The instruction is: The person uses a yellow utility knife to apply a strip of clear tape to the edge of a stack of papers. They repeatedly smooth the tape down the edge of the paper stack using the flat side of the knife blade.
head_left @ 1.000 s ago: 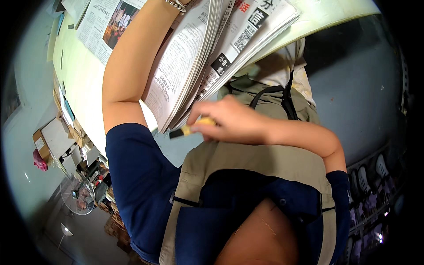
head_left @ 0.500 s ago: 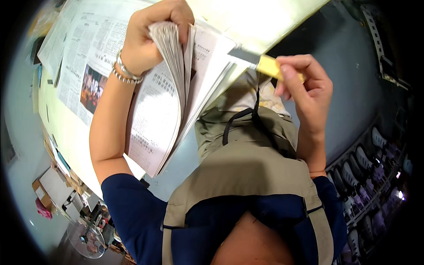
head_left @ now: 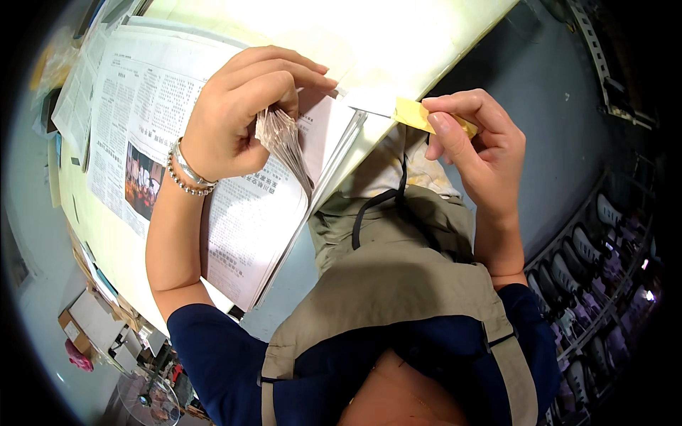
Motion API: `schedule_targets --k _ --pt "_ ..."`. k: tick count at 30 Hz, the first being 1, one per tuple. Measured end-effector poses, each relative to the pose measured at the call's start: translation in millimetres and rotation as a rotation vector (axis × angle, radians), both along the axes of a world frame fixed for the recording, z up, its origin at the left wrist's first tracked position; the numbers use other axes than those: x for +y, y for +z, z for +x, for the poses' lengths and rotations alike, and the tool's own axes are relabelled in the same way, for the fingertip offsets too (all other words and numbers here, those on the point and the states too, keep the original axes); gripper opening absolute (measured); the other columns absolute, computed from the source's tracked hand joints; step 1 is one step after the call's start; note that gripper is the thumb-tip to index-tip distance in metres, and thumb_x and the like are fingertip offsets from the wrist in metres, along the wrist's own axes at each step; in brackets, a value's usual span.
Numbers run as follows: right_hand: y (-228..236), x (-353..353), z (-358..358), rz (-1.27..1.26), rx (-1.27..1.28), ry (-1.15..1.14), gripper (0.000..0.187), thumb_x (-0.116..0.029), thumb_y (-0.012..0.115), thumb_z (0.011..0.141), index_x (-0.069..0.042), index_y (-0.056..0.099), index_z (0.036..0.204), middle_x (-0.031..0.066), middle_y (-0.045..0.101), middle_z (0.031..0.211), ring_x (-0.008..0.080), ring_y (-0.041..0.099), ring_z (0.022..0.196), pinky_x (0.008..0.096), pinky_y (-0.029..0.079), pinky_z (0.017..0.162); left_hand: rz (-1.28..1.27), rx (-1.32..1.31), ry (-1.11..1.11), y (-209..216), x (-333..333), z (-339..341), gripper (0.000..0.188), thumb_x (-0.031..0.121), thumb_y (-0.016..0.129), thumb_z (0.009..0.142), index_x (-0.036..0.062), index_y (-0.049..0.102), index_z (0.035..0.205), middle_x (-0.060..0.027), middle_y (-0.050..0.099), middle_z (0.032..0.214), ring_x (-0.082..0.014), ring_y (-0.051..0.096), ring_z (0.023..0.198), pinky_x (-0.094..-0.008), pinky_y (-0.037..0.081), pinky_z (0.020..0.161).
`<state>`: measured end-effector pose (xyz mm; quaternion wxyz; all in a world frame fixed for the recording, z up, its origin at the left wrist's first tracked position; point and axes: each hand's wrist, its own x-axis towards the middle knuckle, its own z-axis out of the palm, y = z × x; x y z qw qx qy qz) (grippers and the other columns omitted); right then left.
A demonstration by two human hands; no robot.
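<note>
My left hand (head_left: 238,117) wraps its thumb and curled fingers round the bunched, folded edges of a stack of newspaper sheets (head_left: 245,234). Its outer fingers reach right, over the sheets. In my right hand (head_left: 479,142), a knife (head_left: 405,113) with a yellow handle is pinched between thumb and fingers. Its flat metal blade points left and lies at the newspaper's right edge, close to my left fingertips. Whether the blade's tip is between the sheets, I cannot tell.
Another printed newspaper (head_left: 142,113) lies spread on the pale table (head_left: 341,35), left of my hand. The table's edge runs diagonally past my right hand. At lower right stands a rack of shoes (head_left: 568,270). A cardboard box (head_left: 78,330) and a fan (head_left: 145,397) are at lower left.
My left hand has come down and loosened its outer fingers toward the blade, and the gripped sheets have bent lower. The knife has moved slightly left and turned.
</note>
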<state>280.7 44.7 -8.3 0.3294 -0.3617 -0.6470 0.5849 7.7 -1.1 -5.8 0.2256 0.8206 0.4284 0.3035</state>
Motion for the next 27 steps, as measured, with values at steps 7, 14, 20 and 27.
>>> schedule_targets --k 7,14,20,27 --pt "-1 1 -1 0.010 -0.035 -0.040 0.014 -0.008 0.058 0.092 0.001 0.066 0.100 0.0043 0.064 0.081 0.0052 0.058 0.064 0.0181 0.042 0.054 0.090 0.070 -0.033 4 -1 -4 0.028 0.035 0.064 0.070 0.0118 0.048 0.062 -0.0147 0.072 0.097 -0.0340 0.065 0.103 -0.0500 0.044 0.095" --pt "-11 -4 -25 0.355 -0.109 0.033 0.015 -0.006 0.057 0.085 -0.003 0.065 0.097 0.0073 0.058 0.076 0.0180 0.055 0.067 0.0302 0.044 0.060 0.121 0.034 -0.048 6 -2 -8 0.031 0.033 0.073 0.072 0.0116 0.053 0.062 -0.0114 0.072 0.092 -0.0305 0.067 0.094 -0.0473 0.046 0.090" --pt "-29 -20 -59 0.585 -0.098 -0.066 0.012 -0.010 0.073 0.070 -0.006 0.067 0.079 0.0103 0.053 0.082 0.0282 0.053 0.073 0.0356 0.044 0.063 0.206 0.021 -0.066 13 1 -2 0.021 0.013 0.071 0.053 0.0089 0.052 0.062 -0.0083 0.073 0.087 -0.0254 0.066 0.084 -0.0345 0.050 0.072" --pt "-32 -20 -61 0.498 -0.163 -0.053 0.012 -0.013 0.077 0.069 -0.008 0.067 0.073 0.0108 0.056 0.080 0.0282 0.056 0.075 0.0356 0.046 0.062 0.220 0.019 -0.058 14 1 0 0.022 0.011 0.072 0.053 0.0089 0.052 0.062 -0.0068 0.072 0.084 -0.0245 0.066 0.080 -0.0340 0.050 0.070"
